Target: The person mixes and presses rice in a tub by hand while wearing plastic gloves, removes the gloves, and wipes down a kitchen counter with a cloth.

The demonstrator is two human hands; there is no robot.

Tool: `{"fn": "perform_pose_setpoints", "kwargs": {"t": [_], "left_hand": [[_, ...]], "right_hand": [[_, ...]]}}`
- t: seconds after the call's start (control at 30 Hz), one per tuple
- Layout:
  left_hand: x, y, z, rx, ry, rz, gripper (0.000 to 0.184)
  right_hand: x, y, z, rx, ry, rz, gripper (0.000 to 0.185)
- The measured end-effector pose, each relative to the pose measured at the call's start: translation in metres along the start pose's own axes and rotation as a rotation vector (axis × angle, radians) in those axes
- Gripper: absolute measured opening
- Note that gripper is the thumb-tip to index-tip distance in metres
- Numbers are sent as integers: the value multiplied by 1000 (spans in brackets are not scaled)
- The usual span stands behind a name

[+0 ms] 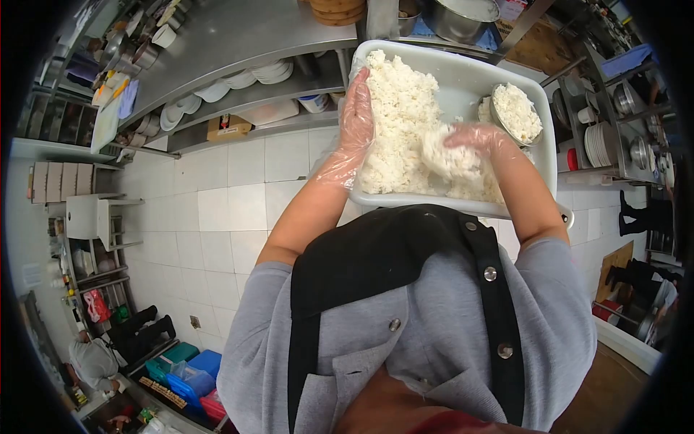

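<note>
A white plastic tub (463, 55) is in front of me with a thick layer of cooked white rice (397, 108) over its left and near parts. My left hand (356, 119), in a clear plastic glove, lies along the tub's left wall with its fingers stretched out, against the rice edge. My right hand (477, 137), also gloved and slightly blurred, is over the middle of the tub with its fingers curled on a clump of rice (450, 155). A metal bowl heaped with rice (516, 113) sits inside the tub at the right.
A steel counter (238, 29) with stacked plates (271, 72) on its lower shelf runs along the left. A large metal pot (463, 20) stands beyond the tub. Racks with plates (597, 147) are at the right. Other people (97, 362) are at the lower left and far right.
</note>
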State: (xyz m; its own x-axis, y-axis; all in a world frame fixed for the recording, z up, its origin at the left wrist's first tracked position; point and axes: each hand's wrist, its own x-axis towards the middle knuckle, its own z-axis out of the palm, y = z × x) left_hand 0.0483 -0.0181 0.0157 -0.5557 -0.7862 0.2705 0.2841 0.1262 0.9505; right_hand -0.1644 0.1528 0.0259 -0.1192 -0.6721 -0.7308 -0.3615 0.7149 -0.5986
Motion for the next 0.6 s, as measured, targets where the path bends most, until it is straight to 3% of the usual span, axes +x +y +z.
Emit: {"fn": "perform_pose_setpoints", "kwargs": {"t": [0.03, 0.1, 0.13, 0.2, 0.23, 0.3, 0.33, 0.4, 0.6], "left_hand": [[-1, 0, 0, -2, 1, 0, 50], [-1, 1, 2, -46, -31, -74, 49], [0, -2, 2, -48, -31, -70, 49], [1, -8, 2, -20, -26, -55, 46], [2, -6, 2, -22, -26, -51, 46], [0, -2, 2, 119, -27, -34, 45], [-1, -1, 1, 119, -26, -34, 45], [0, 1, 1, 102, -7, -58, 44], [0, 3, 2, 114, -6, -56, 44]], "right_hand": [[-5, -12, 0, -1, 0, 2, 71], [-9, -39, 4, 368, 187, -171, 69], [-8, -53, 5, 365, 190, -172, 69], [1, -81, 7, 277, 245, -457, 64], [11, -91, 9, 274, 247, -459, 64], [41, -100, 17, -130, 617, -611, 61], [61, -95, 23, -131, 617, -611, 61], [98, -84, 34, -641, 1028, -795, 55], [98, -107, 53, -768, 1126, -520, 53]]}}
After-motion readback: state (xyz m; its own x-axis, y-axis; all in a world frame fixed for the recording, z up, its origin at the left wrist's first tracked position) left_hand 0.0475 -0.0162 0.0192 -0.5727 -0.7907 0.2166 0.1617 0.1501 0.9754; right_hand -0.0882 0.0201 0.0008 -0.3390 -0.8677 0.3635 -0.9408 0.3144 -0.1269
